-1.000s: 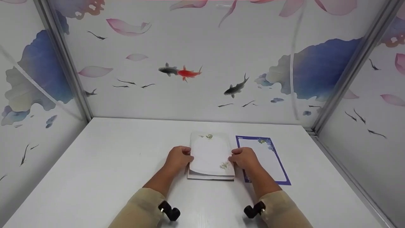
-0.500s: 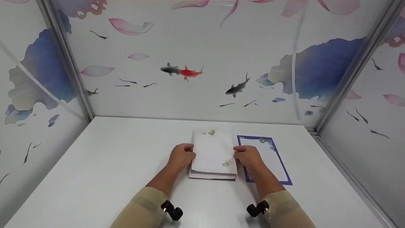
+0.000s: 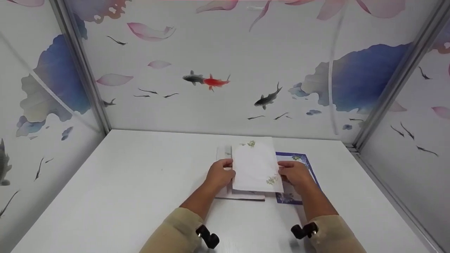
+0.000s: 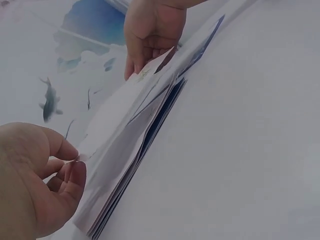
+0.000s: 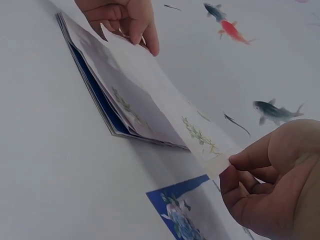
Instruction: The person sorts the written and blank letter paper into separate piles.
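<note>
A white sheet of paper (image 3: 256, 165) with small green floral sprigs is held up by both hands. My left hand (image 3: 219, 174) pinches its left edge between thumb and fingers, and my right hand (image 3: 295, 175) pinches the right edge. Below the sheet lies a stack of paper (image 5: 102, 80), partly hidden, with white layers and dark blue ones showing along its side. To the right, a blue-bordered sheet (image 3: 289, 199) with blue flowers lies flat, partly covered by the held sheet and my right hand. The sheet hangs above both, its right part over the blue-bordered one.
A white tabletop (image 3: 140, 182) spreads around the papers. Behind it stands a white panel (image 3: 211, 112) printed with fish and petals. Metal posts (image 3: 81, 70) mark the corners where side panels meet. A black device (image 3: 208, 237) sits at each sleeve cuff.
Both hands have lifted the floral sheet off the stack and carried it right, uncovering the stack's left part. The sheet now overlaps the blue-bordered one. The head view has shifted slightly.
</note>
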Demonstrator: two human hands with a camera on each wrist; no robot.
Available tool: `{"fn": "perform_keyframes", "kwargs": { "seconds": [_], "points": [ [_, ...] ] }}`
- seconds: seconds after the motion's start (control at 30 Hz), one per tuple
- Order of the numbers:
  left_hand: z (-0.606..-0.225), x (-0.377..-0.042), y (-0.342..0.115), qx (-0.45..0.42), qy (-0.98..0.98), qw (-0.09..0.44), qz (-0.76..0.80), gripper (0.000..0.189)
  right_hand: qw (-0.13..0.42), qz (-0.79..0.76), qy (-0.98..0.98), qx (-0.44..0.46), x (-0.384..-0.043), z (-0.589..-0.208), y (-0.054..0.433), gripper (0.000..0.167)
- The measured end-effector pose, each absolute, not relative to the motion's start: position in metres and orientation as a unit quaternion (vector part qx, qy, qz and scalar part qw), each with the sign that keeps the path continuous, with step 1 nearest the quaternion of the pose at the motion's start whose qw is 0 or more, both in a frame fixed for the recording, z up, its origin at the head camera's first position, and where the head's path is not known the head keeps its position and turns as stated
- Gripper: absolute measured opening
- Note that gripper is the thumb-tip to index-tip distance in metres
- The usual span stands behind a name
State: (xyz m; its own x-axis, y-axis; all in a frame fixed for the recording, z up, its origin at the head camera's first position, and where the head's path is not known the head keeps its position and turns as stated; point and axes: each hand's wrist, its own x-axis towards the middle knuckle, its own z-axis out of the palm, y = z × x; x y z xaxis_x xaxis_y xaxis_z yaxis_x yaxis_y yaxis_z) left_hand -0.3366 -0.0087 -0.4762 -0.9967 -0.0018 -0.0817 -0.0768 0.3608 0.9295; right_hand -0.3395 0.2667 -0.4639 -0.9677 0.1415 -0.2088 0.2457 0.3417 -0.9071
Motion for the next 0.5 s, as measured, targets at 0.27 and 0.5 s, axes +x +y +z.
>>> {"fn": "perform_keyframes", "kwargs": {
  "seconds": [0.27, 0.5],
  "points": [
    [-0.477, -0.332, 0.025, -0.008, 0.821, 0.045, 0.569, 0.053, 0.054, -0.554, 0.817, 0.149, -0.335, -0.466, 0.299, 0.044],
    [-0.476, -0.326, 0.055, 0.002, 0.818, 0.059, 0.572, 0.058, 0.056, -0.544, 0.824, 0.15, -0.327, -0.465, 0.331, 0.046]
  ]
}}
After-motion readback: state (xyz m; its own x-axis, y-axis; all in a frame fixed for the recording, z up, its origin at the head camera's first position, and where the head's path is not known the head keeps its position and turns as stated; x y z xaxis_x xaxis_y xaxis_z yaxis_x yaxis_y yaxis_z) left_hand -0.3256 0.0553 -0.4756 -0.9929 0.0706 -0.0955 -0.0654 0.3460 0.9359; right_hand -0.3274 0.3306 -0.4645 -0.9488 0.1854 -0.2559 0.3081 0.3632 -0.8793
